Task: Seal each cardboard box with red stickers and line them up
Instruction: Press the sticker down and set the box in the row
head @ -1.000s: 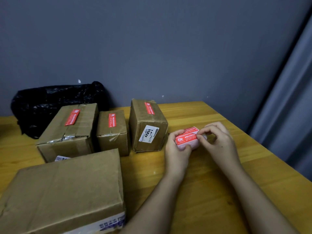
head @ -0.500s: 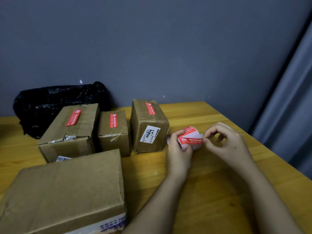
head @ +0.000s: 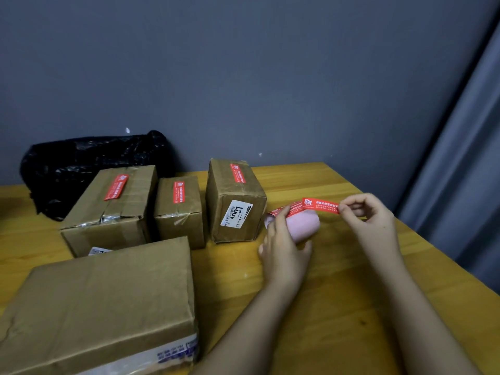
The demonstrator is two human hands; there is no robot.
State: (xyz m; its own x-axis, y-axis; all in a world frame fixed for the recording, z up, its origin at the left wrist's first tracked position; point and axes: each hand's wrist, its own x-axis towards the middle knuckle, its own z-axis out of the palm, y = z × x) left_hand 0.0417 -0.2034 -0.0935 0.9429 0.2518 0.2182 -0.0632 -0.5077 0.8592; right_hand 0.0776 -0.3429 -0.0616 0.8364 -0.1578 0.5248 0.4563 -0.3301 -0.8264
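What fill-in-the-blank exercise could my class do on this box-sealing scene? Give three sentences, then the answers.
1. The left hand grips the pink sticker roll, while the right hand pinches a ____ sticker.
2. The number of boxes along the back that already carry a red sticker is ____.
3. The large box nearest the camera has ____ red sticker on its top.

Answers: red; three; no
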